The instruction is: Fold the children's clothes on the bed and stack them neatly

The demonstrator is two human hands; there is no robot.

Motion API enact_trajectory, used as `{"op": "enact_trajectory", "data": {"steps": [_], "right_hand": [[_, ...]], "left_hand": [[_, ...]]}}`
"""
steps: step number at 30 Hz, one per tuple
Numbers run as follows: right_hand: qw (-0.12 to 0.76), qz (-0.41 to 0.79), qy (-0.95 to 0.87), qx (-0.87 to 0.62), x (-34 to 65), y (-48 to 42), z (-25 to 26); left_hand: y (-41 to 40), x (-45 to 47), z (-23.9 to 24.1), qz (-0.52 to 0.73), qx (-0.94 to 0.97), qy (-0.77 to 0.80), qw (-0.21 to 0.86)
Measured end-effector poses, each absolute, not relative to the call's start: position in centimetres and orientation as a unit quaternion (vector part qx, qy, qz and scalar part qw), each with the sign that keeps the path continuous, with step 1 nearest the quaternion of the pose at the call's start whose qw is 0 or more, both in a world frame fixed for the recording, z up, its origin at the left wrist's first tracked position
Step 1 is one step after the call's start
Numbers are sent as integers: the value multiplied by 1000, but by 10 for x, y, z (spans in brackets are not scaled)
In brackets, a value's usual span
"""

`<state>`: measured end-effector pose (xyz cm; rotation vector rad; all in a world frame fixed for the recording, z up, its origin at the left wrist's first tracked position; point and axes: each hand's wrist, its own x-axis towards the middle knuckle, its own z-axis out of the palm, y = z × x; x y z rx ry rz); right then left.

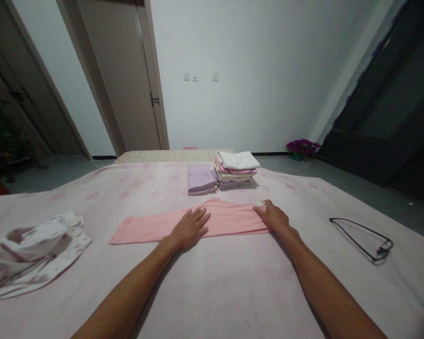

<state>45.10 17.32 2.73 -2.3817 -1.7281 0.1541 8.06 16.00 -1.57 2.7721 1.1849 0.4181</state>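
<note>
A pink garment [144,227] lies folded into a long strip across the middle of the bed. My left hand [191,228] rests flat on its centre with the fingers stretched out. My right hand [273,214] is at the strip's right end, fingers closed in a pinch on the pink garment's corner, where a small white tag shows. Just beyond the strip sit a folded lilac cloth [200,179] and a stack of folded clothes [236,169] topped with a white piece.
The bed [233,282] has a pale pink flowered sheet. A crumpled white patterned garment [31,249] lies at the left. A black wire hanger [365,238] lies at the right. Doors stand at the back left, purple flowers [302,147] on the floor.
</note>
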Motion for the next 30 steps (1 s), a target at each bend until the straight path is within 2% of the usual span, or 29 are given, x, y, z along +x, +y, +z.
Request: {"op": "enact_trajectory", "data": {"steps": [2,5,9,12,18,23,30], "right_hand": [[87,48,-581,-808,450,170,30],[100,-33,-590,-800,443,163,37],[129,-123,-688,-703,416,149,38],[98,-112,-763,-628,398,141,25],[44,-84,-753,-651,398,146,-5],[44,-91,-751,-653,402,150,-9],[67,-107,-752,-647,403,151,-14]], "left_hand": [[160,81,-16,132,910,391,43],[160,82,-17,132,909,393,38],[160,82,-18,141,909,390,32],[158,82,-16,144,909,391,28],[145,79,-7,149,903,402,37],[130,49,-6,162,892,420,44],[125,-49,-18,224,824,520,24]]}}
